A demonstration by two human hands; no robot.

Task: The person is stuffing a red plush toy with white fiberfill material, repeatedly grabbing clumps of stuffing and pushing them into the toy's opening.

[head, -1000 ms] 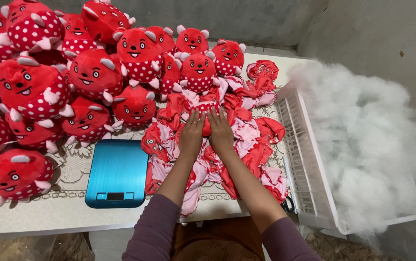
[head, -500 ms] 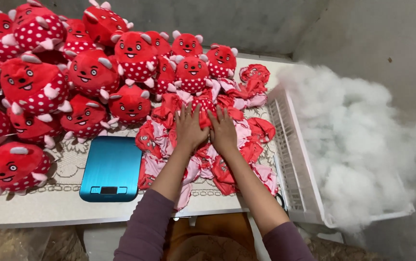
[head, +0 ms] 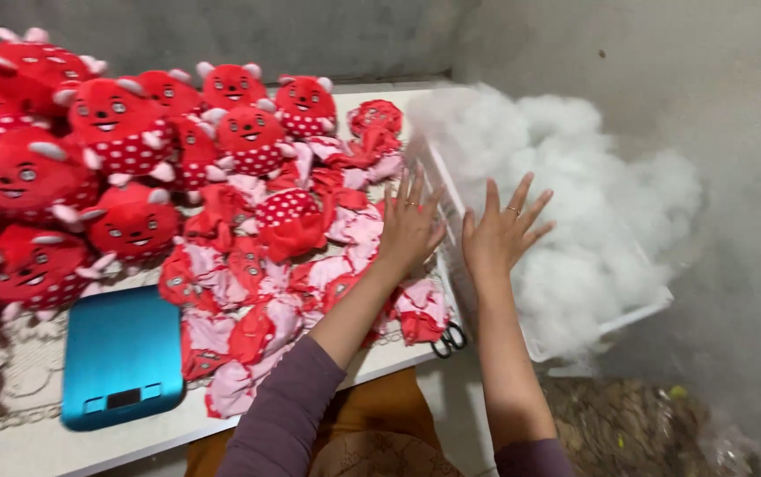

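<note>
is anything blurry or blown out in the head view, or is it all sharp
Head view: soft, even light with no hard shadows; the white stuffing in the white basket is close to blown out, with little texture showing; both hands, left and right, and the stuffed red toys look slightly smeared; the far right wall looks hazy.

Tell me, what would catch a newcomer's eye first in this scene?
First, the heap of stuffed red plush toys with white-dotted bellies, piled at the left of the white table. Next, the cloud of white fluffy stuffing filling a white plastic crate at the right. Between them both hands, left hand and right hand, are spread open, holding nothing, beside flat red-and-pink unstuffed toy skins.
</note>
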